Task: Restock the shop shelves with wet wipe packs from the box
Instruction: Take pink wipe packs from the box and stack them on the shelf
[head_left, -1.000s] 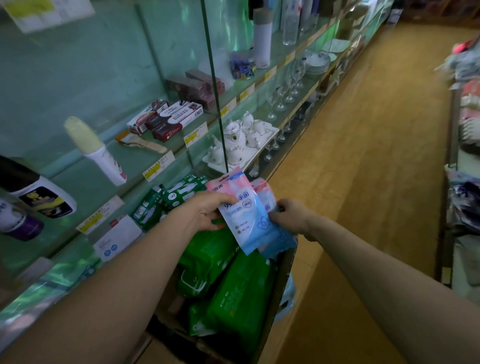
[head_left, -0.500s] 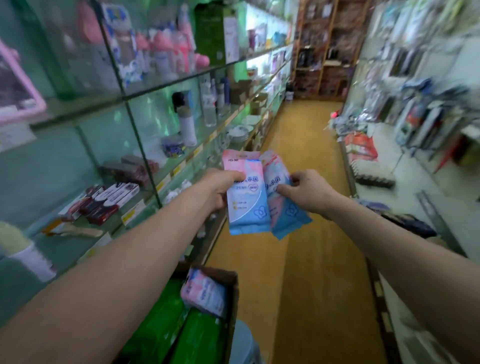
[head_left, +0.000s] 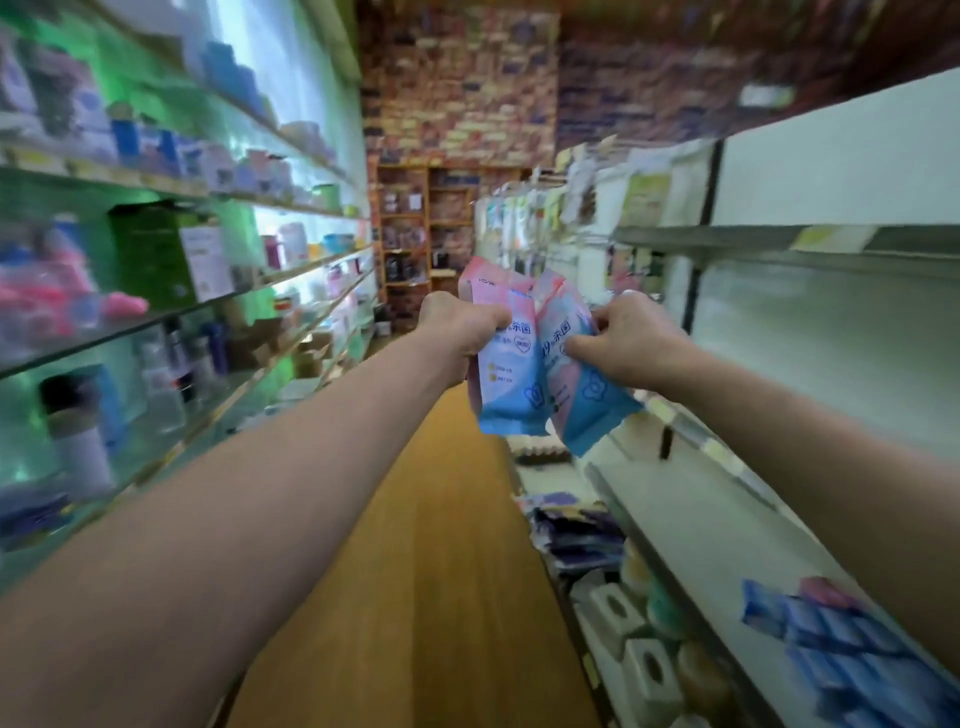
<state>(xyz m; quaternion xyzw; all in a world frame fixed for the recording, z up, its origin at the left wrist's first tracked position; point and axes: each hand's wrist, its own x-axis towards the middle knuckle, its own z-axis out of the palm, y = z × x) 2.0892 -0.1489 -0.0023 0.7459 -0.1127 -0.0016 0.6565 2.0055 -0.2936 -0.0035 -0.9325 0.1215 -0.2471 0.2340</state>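
Head camera looks along a shop aisle, and the picture is blurred. In the middle, the left hand (head_left: 457, 332) grips a flat pink-and-blue wet wipe pack (head_left: 506, 384), with the fingers curled round its left edge. The right hand (head_left: 628, 343) pinches a second pink-and-blue pack (head_left: 576, 400), which is tilted and touches the first one. Both packs are held in the air over the yellow-brown floor (head_left: 415, 571), between the glass shelves (head_left: 208, 306) on the left and the white metal shelf (head_left: 727, 519) on the right. Some blue packets (head_left: 841, 644) lie near on that shelf.
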